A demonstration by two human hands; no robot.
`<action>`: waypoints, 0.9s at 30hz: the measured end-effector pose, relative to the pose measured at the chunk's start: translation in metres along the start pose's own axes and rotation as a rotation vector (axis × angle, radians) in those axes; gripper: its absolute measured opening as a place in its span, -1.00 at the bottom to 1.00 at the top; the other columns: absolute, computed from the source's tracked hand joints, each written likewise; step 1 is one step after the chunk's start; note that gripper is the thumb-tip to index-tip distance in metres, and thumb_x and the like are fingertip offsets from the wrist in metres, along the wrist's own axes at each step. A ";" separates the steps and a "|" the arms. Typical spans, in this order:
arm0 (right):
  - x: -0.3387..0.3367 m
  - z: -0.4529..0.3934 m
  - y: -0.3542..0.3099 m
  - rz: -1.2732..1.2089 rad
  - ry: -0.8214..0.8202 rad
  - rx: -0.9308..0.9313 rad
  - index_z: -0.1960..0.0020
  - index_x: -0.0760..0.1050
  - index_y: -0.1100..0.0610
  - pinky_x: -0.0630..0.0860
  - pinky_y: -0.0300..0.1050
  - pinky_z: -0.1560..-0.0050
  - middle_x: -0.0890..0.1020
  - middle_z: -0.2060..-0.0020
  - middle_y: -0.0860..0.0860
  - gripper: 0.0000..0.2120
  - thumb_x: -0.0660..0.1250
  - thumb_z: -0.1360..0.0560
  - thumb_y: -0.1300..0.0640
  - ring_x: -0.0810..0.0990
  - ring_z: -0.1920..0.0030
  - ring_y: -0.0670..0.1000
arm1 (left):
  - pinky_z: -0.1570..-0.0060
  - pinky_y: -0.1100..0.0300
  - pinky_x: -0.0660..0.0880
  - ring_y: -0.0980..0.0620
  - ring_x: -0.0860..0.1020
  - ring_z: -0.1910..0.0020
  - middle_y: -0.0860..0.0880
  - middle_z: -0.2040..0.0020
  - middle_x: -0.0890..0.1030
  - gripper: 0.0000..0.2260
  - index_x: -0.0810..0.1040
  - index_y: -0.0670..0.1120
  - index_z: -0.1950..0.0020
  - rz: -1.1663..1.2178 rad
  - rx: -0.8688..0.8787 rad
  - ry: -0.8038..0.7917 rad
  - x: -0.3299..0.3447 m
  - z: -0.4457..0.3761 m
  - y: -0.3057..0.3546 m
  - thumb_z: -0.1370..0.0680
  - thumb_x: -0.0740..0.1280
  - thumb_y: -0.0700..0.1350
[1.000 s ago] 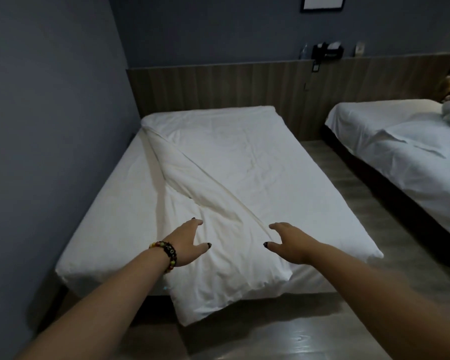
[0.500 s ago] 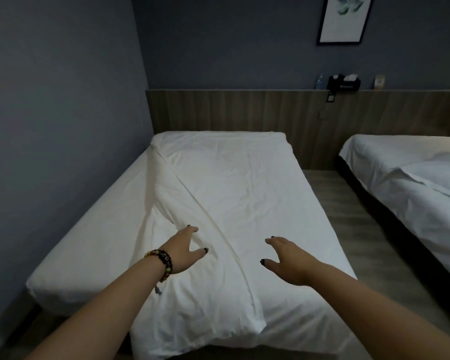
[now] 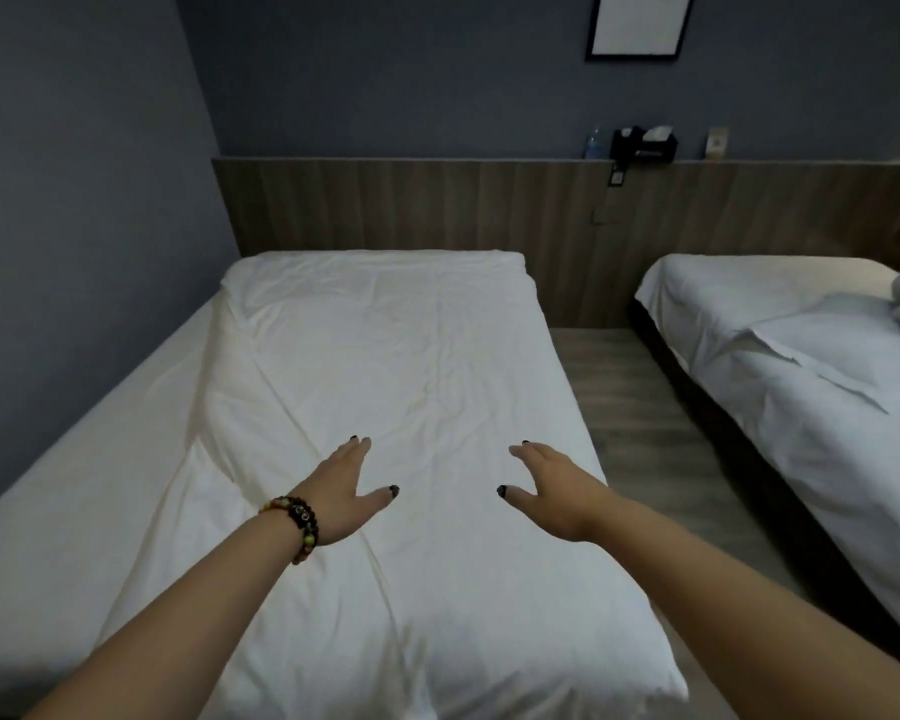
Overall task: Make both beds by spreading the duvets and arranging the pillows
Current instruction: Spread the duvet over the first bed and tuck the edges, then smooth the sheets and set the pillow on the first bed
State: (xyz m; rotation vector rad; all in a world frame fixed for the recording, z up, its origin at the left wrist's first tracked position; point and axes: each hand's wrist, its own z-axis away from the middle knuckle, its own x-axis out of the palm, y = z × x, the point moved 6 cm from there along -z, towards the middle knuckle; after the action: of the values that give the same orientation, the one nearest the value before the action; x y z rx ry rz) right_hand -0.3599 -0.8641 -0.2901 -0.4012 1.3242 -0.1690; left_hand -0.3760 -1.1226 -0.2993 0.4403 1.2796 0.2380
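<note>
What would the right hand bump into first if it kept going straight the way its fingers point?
Probably only the rumpled white duvet on the near bed: the right hand points forward and low over it. Beyond lies the brown wooden wall panel, though depth is hard to judge.

The room is dim and bluish, with soft, even light and only faint shadows in the folds of the white duvet (image 3: 385, 407). Wide-angle distortion bends the edges, and detail is soft and slightly grainy.

Bare forearms, dark-painted nails, multicoloured beaded bracelet (image 3: 298, 522) on left wrist.
</note>
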 end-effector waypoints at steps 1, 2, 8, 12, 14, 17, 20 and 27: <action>-0.010 -0.002 0.015 0.001 0.011 0.009 -0.56 0.05 0.06 0.15 -0.02 -0.49 0.08 -0.55 -0.01 -0.37 0.13 -0.59 -0.18 0.07 -0.54 0.00 | -0.51 0.14 -0.01 0.09 -0.05 -0.55 0.03 -0.58 -0.08 -0.26 -0.10 -0.04 -0.58 0.006 0.014 -0.008 0.003 -0.011 0.017 -0.56 0.18 0.23; -0.021 -0.003 0.030 0.001 0.025 0.013 -0.56 0.05 0.06 0.14 -0.02 -0.49 0.08 -0.55 0.00 -0.37 0.13 -0.59 -0.17 0.07 -0.54 0.00 | -0.51 0.14 -0.01 0.10 -0.05 -0.55 0.03 -0.58 -0.08 -0.26 -0.10 -0.04 -0.58 0.005 0.033 -0.017 0.007 -0.023 0.035 -0.56 0.18 0.23; -0.095 -0.009 0.140 -0.030 0.137 0.063 -0.55 0.08 0.06 0.15 -0.01 -0.49 0.11 -0.54 -0.01 -0.36 0.15 -0.58 -0.19 0.08 -0.53 -0.01 | -0.50 0.15 0.00 0.09 -0.03 -0.55 0.03 -0.58 -0.07 -0.28 -0.08 -0.03 -0.58 -0.011 0.143 0.003 0.021 -0.097 0.160 -0.57 0.19 0.21; -0.128 -0.005 0.220 -0.014 0.118 0.065 -0.54 0.11 0.08 0.17 -0.01 -0.48 0.14 -0.53 0.01 -0.38 0.17 -0.58 -0.15 0.12 -0.52 0.02 | -0.50 0.13 0.04 0.08 0.00 -0.55 0.04 -0.58 -0.04 -0.30 -0.05 -0.03 -0.58 0.062 0.141 0.012 0.058 -0.132 0.243 -0.57 0.20 0.18; -0.145 0.001 0.260 0.000 0.096 0.053 -0.54 0.10 0.07 0.16 -0.01 -0.49 0.13 -0.54 0.03 -0.38 0.17 -0.58 -0.15 0.12 -0.52 0.04 | -0.50 0.12 0.05 0.07 0.01 -0.55 0.03 -0.58 -0.03 -0.31 -0.04 -0.03 -0.58 0.096 0.123 0.011 0.083 -0.146 0.283 -0.58 0.21 0.17; -0.178 0.011 0.320 0.087 0.067 0.024 -0.56 0.06 0.06 0.15 -0.02 -0.49 0.09 -0.55 0.03 -0.37 0.16 -0.59 -0.13 0.10 -0.53 0.04 | -0.49 0.12 0.06 0.06 0.03 -0.54 0.01 -0.58 0.00 -0.31 -0.01 -0.05 -0.58 0.149 0.087 0.009 0.117 -0.168 0.341 -0.57 0.22 0.17; -0.215 0.022 0.381 0.163 0.055 0.021 -0.56 0.03 0.04 0.17 -0.01 -0.48 0.07 -0.55 0.02 -0.36 0.15 -0.59 -0.16 0.12 -0.52 0.06 | -0.49 0.13 0.06 0.06 0.03 -0.54 0.00 -0.58 0.02 -0.31 0.00 -0.07 -0.57 0.180 0.096 0.001 0.144 -0.195 0.399 -0.57 0.23 0.15; -0.279 -0.013 0.484 0.150 0.091 0.041 -0.56 0.04 0.06 0.20 0.04 -0.47 0.09 -0.54 0.03 -0.37 0.14 -0.59 -0.15 0.14 -0.51 0.07 | -0.48 0.14 0.06 0.04 0.04 -0.54 -0.02 -0.57 0.03 -0.32 0.00 -0.08 -0.57 0.135 0.136 0.027 0.161 -0.269 0.494 -0.58 0.23 0.13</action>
State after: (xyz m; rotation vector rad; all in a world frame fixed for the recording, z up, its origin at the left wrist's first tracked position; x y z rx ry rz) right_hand -0.4917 -0.3251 -0.2230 -0.2610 1.4329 -0.0896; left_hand -0.5546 -0.5656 -0.2788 0.6426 1.2983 0.2723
